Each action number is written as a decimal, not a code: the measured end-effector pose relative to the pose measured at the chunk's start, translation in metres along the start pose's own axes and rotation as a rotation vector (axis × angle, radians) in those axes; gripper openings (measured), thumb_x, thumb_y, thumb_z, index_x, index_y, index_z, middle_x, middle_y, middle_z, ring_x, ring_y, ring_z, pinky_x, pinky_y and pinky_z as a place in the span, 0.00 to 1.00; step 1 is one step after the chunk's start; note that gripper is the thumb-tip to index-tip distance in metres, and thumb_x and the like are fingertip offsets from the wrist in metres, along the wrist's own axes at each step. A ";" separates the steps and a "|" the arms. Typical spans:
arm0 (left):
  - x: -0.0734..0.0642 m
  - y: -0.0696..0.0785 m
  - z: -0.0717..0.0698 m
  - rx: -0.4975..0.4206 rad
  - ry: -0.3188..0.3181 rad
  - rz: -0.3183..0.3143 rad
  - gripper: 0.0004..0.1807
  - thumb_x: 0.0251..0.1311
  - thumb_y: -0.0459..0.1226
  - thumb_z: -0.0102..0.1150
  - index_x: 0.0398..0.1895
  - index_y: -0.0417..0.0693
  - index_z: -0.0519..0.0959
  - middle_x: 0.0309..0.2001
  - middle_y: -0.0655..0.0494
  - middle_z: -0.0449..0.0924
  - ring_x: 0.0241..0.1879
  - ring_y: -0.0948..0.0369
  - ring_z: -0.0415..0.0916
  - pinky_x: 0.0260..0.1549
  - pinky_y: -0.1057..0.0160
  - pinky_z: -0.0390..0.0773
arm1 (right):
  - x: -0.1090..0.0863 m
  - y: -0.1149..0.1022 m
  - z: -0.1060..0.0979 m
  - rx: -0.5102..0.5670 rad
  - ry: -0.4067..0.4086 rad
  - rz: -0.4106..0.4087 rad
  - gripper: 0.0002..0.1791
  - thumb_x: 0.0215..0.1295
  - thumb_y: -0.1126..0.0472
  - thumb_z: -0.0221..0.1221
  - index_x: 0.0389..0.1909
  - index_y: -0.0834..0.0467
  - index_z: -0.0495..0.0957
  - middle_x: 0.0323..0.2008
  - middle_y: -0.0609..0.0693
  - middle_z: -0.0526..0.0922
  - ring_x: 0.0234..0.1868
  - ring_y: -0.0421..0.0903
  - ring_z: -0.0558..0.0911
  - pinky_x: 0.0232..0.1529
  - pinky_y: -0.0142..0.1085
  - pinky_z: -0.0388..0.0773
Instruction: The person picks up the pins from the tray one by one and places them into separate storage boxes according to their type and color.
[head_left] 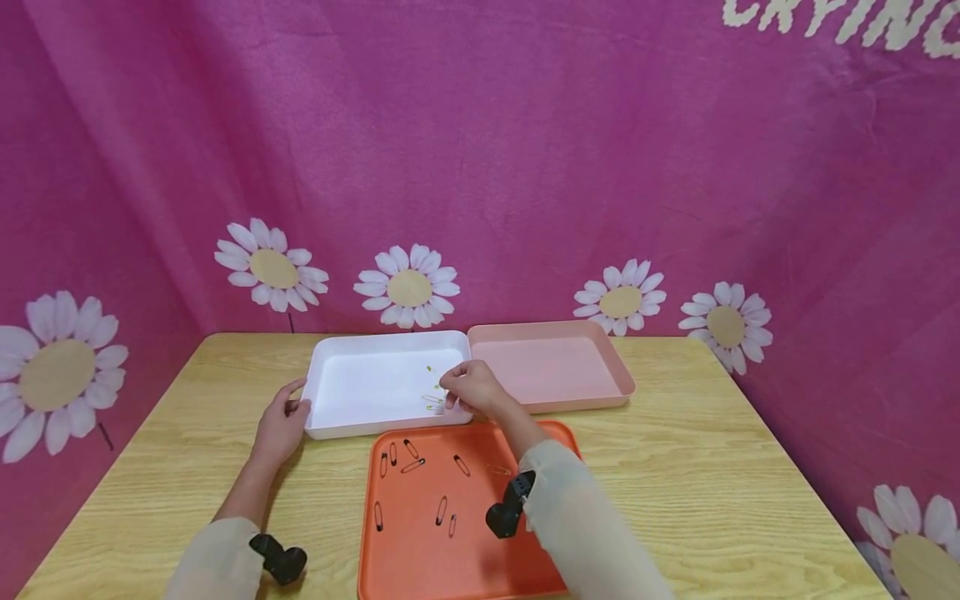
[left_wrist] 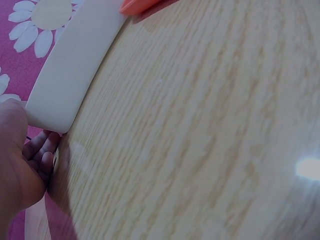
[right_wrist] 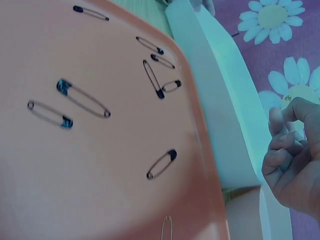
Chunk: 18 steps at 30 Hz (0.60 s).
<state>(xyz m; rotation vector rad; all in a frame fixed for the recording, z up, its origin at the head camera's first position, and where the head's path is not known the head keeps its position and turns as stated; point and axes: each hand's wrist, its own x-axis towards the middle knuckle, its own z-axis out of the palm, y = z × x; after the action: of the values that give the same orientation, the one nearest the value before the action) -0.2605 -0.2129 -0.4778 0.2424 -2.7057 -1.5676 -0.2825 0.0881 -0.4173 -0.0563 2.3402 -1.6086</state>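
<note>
A white tray (head_left: 367, 379) stands at the back of the table, with several yellow safety pins (head_left: 432, 398) inside its right end. Its left end is held by my left hand (head_left: 281, 427), thumb at the rim and the other fingers low against the outer wall, partly hidden in the left wrist view. Over the tray's right end, my right hand (head_left: 471, 386) pinches a small gold safety pin (right_wrist: 287, 98) between thumb and forefinger; most of the pin is covered. An orange tray (head_left: 420, 558) lies in front, carrying several black safety pins (head_left: 441, 510) and a gold one (right_wrist: 167, 229).
A pink tray (head_left: 551, 362) adjoins the white tray on the right. All of them are on a wooden table (head_left: 697, 483), with a magenta flowered cloth (head_left: 480, 167) hanging behind and at the sides. My right forearm passes above the orange tray.
</note>
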 end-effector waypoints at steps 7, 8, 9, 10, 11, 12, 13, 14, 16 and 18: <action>0.002 -0.002 0.001 0.000 -0.002 0.004 0.27 0.70 0.40 0.37 0.72 0.47 0.53 0.60 0.33 0.65 0.58 0.45 0.63 0.58 0.48 0.65 | 0.003 -0.005 0.012 0.002 0.004 0.006 0.15 0.63 0.63 0.52 0.44 0.71 0.76 0.12 0.47 0.72 0.09 0.36 0.60 0.12 0.26 0.57; 0.002 -0.002 0.001 0.000 -0.002 0.004 0.27 0.70 0.40 0.37 0.72 0.47 0.53 0.60 0.33 0.65 0.58 0.45 0.63 0.58 0.48 0.65 | 0.003 -0.005 0.013 -0.001 0.006 0.005 0.15 0.64 0.63 0.53 0.44 0.70 0.76 0.12 0.47 0.72 0.09 0.36 0.60 0.12 0.26 0.57; 0.003 -0.002 0.001 0.001 -0.001 0.006 0.27 0.70 0.40 0.37 0.71 0.47 0.53 0.60 0.33 0.65 0.58 0.45 0.63 0.58 0.49 0.65 | 0.002 -0.006 0.014 -0.004 0.010 0.008 0.15 0.64 0.62 0.53 0.44 0.70 0.76 0.12 0.47 0.73 0.09 0.36 0.60 0.12 0.26 0.57; 0.002 -0.002 0.002 0.000 -0.001 0.006 0.27 0.70 0.39 0.37 0.71 0.47 0.54 0.60 0.33 0.65 0.58 0.46 0.64 0.57 0.49 0.65 | 0.002 -0.006 0.015 -0.007 0.013 0.007 0.15 0.64 0.62 0.53 0.45 0.69 0.76 0.12 0.47 0.73 0.08 0.36 0.60 0.11 0.26 0.57; 0.002 -0.002 0.002 0.001 0.000 0.009 0.27 0.70 0.39 0.37 0.71 0.46 0.54 0.60 0.33 0.65 0.58 0.45 0.64 0.57 0.49 0.66 | 0.003 -0.005 0.015 -0.012 0.018 0.011 0.14 0.64 0.62 0.54 0.45 0.68 0.75 0.12 0.48 0.73 0.08 0.36 0.60 0.11 0.26 0.57; 0.002 -0.002 0.002 0.001 0.001 0.010 0.27 0.70 0.39 0.37 0.71 0.46 0.54 0.60 0.33 0.65 0.58 0.45 0.64 0.57 0.50 0.66 | 0.002 -0.005 0.015 -0.015 0.024 0.017 0.14 0.64 0.61 0.55 0.46 0.67 0.75 0.12 0.48 0.73 0.08 0.37 0.60 0.11 0.26 0.57; 0.001 -0.001 0.002 0.002 0.001 0.010 0.27 0.70 0.39 0.37 0.71 0.46 0.54 0.59 0.33 0.65 0.58 0.45 0.64 0.57 0.50 0.66 | 0.002 -0.005 0.015 -0.018 0.031 0.026 0.14 0.64 0.61 0.55 0.46 0.66 0.76 0.12 0.48 0.73 0.08 0.37 0.60 0.11 0.27 0.57; 0.001 -0.001 0.002 0.001 0.000 0.009 0.27 0.70 0.39 0.37 0.71 0.46 0.54 0.60 0.33 0.65 0.58 0.45 0.64 0.57 0.50 0.66 | 0.002 -0.005 0.014 -0.021 0.038 0.034 0.14 0.64 0.60 0.56 0.46 0.65 0.76 0.13 0.48 0.74 0.08 0.38 0.60 0.12 0.27 0.57; 0.000 0.000 0.001 0.003 -0.001 0.005 0.27 0.70 0.39 0.37 0.71 0.47 0.53 0.60 0.33 0.65 0.58 0.45 0.64 0.57 0.49 0.66 | 0.002 -0.004 0.012 -0.023 0.048 0.042 0.14 0.64 0.59 0.56 0.46 0.64 0.76 0.13 0.49 0.74 0.09 0.38 0.60 0.12 0.28 0.57; 0.000 0.000 0.000 0.004 -0.004 0.000 0.27 0.70 0.40 0.36 0.72 0.47 0.53 0.60 0.33 0.64 0.59 0.45 0.63 0.58 0.48 0.65 | 0.002 -0.003 0.009 -0.031 0.055 0.043 0.14 0.63 0.59 0.57 0.45 0.63 0.77 0.14 0.49 0.74 0.09 0.38 0.60 0.12 0.28 0.57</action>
<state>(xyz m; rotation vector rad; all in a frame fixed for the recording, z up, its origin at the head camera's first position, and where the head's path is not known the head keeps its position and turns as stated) -0.2602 -0.2125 -0.4779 0.2402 -2.7122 -1.5640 -0.2826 0.0786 -0.4174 0.0313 2.3910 -1.5726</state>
